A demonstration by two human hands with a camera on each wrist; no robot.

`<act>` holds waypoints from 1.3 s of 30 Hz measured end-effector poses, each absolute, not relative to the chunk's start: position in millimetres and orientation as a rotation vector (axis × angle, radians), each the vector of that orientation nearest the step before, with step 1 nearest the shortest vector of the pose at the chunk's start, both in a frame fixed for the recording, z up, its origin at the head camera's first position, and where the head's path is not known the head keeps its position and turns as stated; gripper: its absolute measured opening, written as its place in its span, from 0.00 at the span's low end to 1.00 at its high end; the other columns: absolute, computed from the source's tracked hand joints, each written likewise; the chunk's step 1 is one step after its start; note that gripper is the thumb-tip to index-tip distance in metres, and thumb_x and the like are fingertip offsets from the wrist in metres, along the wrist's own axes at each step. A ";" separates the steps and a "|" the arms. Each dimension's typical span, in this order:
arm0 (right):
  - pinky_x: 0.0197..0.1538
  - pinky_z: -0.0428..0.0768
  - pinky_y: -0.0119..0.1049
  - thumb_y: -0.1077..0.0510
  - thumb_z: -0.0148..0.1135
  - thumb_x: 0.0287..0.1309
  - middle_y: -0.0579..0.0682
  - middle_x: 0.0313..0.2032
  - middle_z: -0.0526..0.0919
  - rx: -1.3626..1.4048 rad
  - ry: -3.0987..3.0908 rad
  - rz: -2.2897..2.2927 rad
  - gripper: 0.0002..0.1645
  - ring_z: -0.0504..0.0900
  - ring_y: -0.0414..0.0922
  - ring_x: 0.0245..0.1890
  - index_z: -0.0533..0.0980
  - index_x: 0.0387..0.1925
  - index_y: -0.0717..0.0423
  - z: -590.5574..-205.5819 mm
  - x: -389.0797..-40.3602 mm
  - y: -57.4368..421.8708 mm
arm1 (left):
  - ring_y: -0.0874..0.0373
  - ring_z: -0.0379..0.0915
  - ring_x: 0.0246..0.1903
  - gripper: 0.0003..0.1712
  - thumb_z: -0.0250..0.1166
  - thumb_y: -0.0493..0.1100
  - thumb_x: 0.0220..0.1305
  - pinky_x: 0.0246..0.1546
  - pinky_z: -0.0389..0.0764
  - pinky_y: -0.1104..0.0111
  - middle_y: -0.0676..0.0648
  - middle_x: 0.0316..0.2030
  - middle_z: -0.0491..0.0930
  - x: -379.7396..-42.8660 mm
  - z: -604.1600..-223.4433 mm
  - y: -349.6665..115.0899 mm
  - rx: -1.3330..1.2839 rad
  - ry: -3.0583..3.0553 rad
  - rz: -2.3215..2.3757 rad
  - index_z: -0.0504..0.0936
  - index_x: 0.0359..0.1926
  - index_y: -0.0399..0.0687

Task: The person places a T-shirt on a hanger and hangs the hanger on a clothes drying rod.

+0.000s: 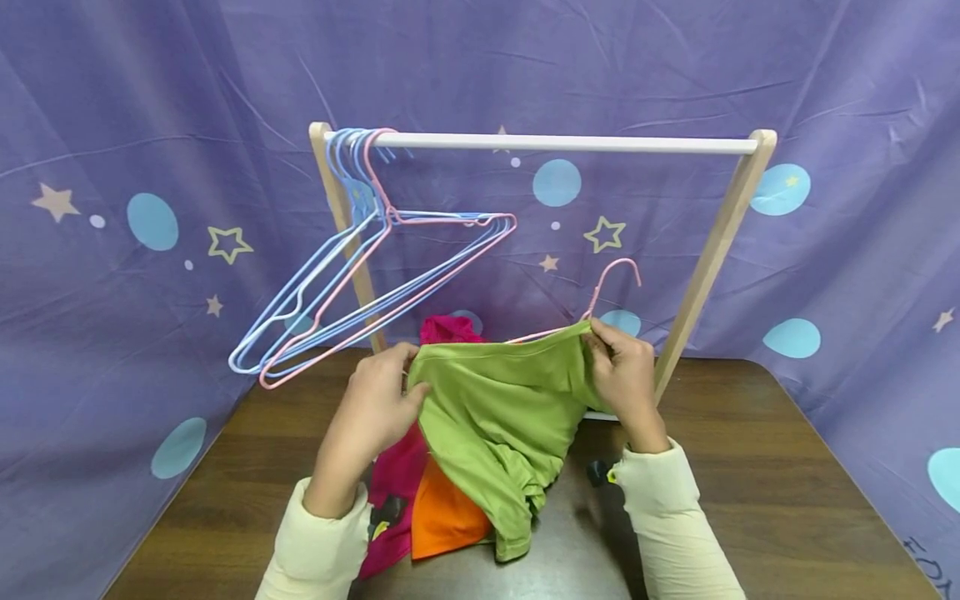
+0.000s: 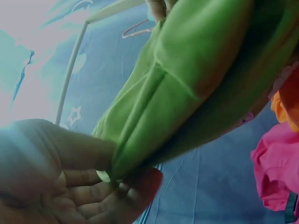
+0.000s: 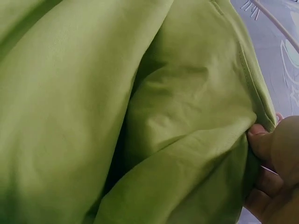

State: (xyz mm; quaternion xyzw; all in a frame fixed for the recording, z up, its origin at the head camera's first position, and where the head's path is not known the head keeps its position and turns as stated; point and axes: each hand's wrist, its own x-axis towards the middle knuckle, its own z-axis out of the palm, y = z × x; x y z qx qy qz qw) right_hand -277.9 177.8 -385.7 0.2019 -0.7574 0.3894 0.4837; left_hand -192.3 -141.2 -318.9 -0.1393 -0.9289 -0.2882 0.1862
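A purple curtain (image 1: 675, 58) hangs behind the tabletop (image 1: 765, 500), where a rack (image 1: 562, 143) stands. In front, a green garment (image 1: 502, 392) is held up, a pink hanger (image 1: 597, 289) showing above its top edge; left hand (image 1: 381, 402) and right hand (image 1: 627, 372) each pinch one end of that edge.

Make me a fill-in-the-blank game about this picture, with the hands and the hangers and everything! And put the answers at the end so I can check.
1. The left hand and right hand both pinch a garment coloured ____.
2. The hook sticking up near the right hand is coloured ____.
3. In the head view, the bunch of hangers hangs near the bar's ____ end.
4. The bar across the top of the rack is coloured ____.

Missing words: green; pink; left; white.
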 end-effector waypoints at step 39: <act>0.41 0.85 0.52 0.74 0.66 0.56 0.59 0.38 0.90 0.513 -1.811 0.846 0.14 0.90 0.57 0.37 0.87 0.44 0.65 -387.9 -270.3 145.8 | 0.48 0.82 0.31 0.05 0.75 0.31 0.55 0.32 0.83 0.56 0.45 0.31 0.87 -214.1 -337.9 -133.0 -0.564 -2.261 -0.403 0.90 0.34 0.40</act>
